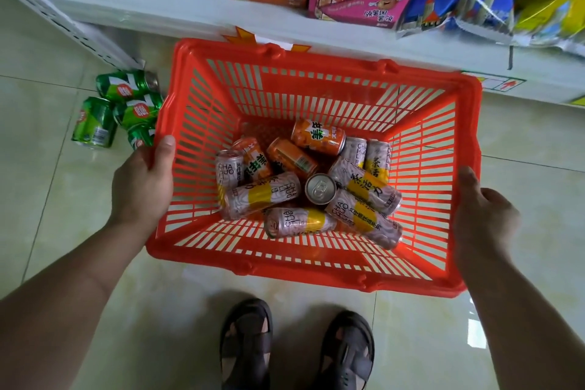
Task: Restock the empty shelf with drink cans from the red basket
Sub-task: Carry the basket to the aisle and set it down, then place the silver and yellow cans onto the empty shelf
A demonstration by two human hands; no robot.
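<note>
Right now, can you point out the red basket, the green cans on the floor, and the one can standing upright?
red basket (319, 275), head view, near rim.
green cans (95, 123), head view, side of the nearest can.
upright can (320, 189), head view, silver top.

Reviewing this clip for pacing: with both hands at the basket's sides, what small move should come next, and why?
Probably free the right hand, which looks only loosely placed at the red basket rim, and reach for the upright silver-topped can. It stands clear among the lying cans, so it seems easiest to grasp.
</note>
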